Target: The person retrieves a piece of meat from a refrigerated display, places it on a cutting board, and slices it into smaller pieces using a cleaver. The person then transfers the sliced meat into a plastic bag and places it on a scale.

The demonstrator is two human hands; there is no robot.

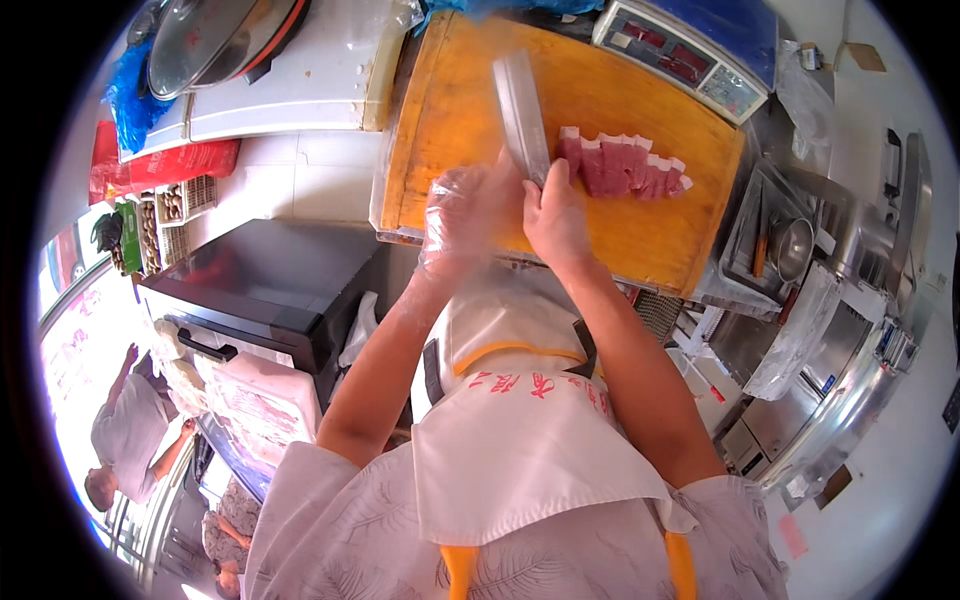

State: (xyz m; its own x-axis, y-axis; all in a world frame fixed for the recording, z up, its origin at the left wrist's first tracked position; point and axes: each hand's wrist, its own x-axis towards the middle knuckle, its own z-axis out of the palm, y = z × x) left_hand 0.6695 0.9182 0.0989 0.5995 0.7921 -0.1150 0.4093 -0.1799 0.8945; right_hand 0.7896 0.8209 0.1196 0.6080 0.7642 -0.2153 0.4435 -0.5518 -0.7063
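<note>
A broad steel cleaver (523,115) is gripped at its handle end by the right hand (556,215), whose fingers are closed around it; the blade is held above a large orange-yellow wooden cutting board (455,120) and points away from the person. The left hand (462,215), covered by a thin transparent plastic glove, is raised just beside the right hand near the base of the blade; whether its fingers are closed on anything cannot be told, since the glove is blurred. A row of sliced raw red meat with pale fat edges (625,165) is laid on the board just to the right of the blade, apart from both hands. A digital weighing scale with a blue top (690,50) is seen at the far right corner of the board. To the left, a white appliance bearing a glass pot lid (205,45) is placed, and a black cabinet-like unit (270,285) stands nearer. A metal tray holding a small steel bowl (790,250) is set on the desk at the right. A white apron with orange trim (520,440) is worn by the person.
</note>
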